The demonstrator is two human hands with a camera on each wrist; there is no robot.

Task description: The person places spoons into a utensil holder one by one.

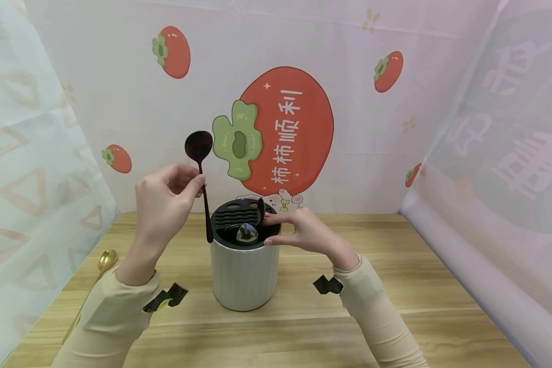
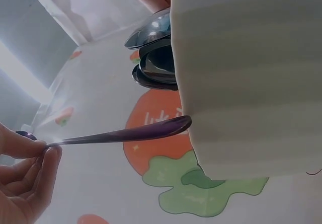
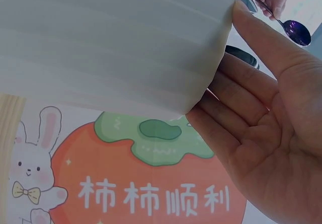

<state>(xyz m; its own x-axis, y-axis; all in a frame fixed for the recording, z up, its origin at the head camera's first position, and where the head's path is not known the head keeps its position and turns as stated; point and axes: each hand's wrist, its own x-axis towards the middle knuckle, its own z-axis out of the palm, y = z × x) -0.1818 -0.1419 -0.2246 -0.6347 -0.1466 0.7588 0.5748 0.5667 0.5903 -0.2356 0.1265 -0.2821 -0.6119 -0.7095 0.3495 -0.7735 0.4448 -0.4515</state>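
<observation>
My left hand pinches a dark purple spoon by its thin handle, bowl up. The spoon's lower handle end hangs at the left side of a white ribbed utensil holder, overlapping its rim in the head view. Fairly straight, the fingers of my right hand reach over the holder's right rim, with the thumb at the near edge. Inside the holder's black slotted top stand a shiny dark spoon and another dark utensil by the right fingertips; their lower parts are hidden.
A long gold spoon lies on the wood-grain table at the left, partly covered by my left sleeve. Behind the holder rises a cloth backdrop printed with persimmons, and cloth walls flank both sides.
</observation>
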